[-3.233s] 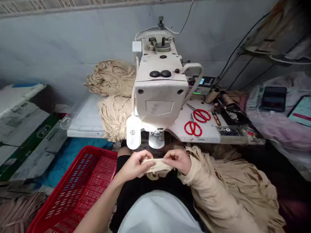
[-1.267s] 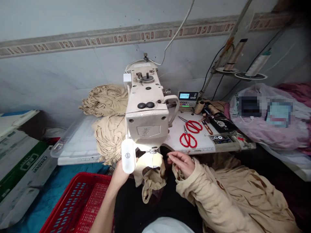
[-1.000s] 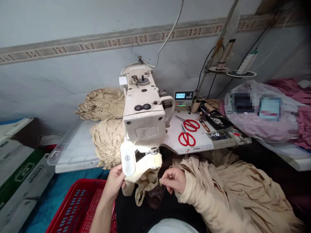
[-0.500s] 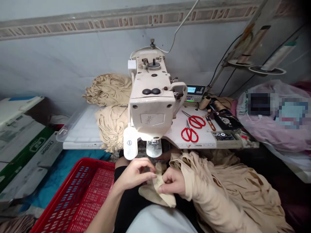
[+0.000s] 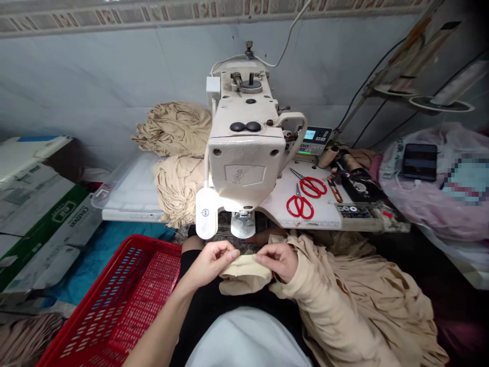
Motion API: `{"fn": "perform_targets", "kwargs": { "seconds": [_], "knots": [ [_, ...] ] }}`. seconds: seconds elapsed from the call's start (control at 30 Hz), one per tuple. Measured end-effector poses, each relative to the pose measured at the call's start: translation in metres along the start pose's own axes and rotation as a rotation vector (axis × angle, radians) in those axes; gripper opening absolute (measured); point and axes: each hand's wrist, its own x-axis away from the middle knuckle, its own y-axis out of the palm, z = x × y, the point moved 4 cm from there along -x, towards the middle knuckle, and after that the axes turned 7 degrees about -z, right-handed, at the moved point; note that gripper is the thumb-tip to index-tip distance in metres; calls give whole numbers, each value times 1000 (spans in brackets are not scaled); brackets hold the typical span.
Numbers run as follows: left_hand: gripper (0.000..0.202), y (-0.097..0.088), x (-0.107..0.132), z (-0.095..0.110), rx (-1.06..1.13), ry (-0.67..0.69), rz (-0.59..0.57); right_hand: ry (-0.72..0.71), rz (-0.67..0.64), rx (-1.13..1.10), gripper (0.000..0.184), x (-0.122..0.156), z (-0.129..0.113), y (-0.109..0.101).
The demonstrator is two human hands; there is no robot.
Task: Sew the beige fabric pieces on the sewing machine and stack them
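Note:
A small piece of beige fabric [image 5: 246,278] is stretched between my hands, just in front of the sewing machine [image 5: 244,173]. My left hand [image 5: 216,260] pinches its left end between thumb and fingers. At the right end, my right hand [image 5: 280,260] pinches the same piece. The fabric's upper edge runs nearly straight and its lower part hangs in a loose curve above my lap. Beige cloth [image 5: 328,306] covers my right forearm and spreads into a large heap to the right. The machine's presser foot area is partly hidden behind a clear guard [image 5: 243,224].
Two red-handled scissors [image 5: 300,206] lie right of the machine, near a parts tray [image 5: 355,211]. Beige fabric bundles [image 5: 178,191] are piled on the left of the table. A red basket [image 5: 126,250] stands below left. A phone [image 5: 419,161] lies on a plastic bag at right.
My left hand has taken hold of the fabric's left end. The piece, earlier hanging crookedly from my right hand, is now level and spread between both hands. The view has tilted down slightly.

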Motion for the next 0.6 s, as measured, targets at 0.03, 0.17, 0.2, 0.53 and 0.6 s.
{"fn": "perform_targets", "kwargs": {
  "seconds": [0.03,0.17,0.2,0.53,0.6],
  "knots": [
    [35,-1,1,-2,48,20,55,-19,34,-1,38,-2,-4,0],
    [29,-6,5,3,2,202,133,-46,78,9,39,-4,-18,2],
    [27,-8,7,8,-68,239,141,-59,82,27,38,-4,-21,1],
    [29,-18,-5,28,-246,175,209,-152,229,72,31,-11,-44,-11],
    [31,-20,-11,26,-188,91,257,-134,239,3,31,-18,-40,-16]
  ]
}}
